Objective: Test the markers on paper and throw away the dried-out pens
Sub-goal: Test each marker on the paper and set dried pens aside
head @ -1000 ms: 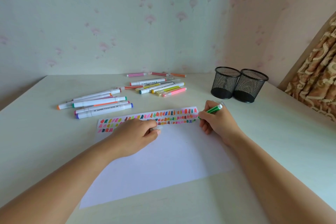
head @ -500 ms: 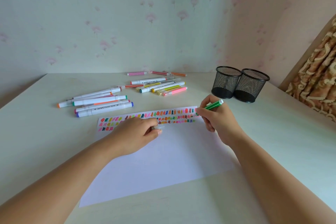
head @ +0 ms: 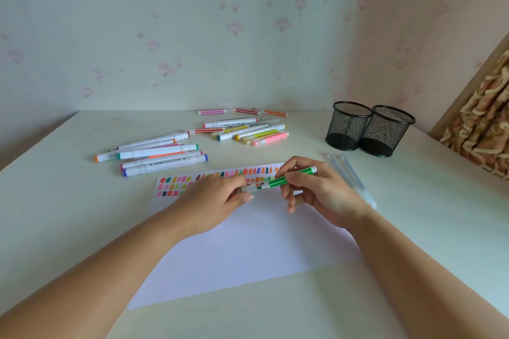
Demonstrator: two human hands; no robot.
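Above the sheet of paper [head: 242, 250] on the bench [head: 55, 201], the right hand [head: 319, 190] pinches a green marker [head: 289, 177] in a closed grip. The left hand [head: 217, 198] grips a clear cap [head: 249, 189] at the marker's tip. Two mesh cups [head: 369, 129] stand nearby.

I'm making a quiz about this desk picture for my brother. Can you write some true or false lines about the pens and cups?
1. The right hand holds a slim green felt pen. True.
2. The two black mesh cups are full of pens. False: no pens show in them.
3. The white paper sheet has colour marks along its far edge. True.
4. The left hand is flat on the bare table. False: it is over the paper, at the pen's tip end.
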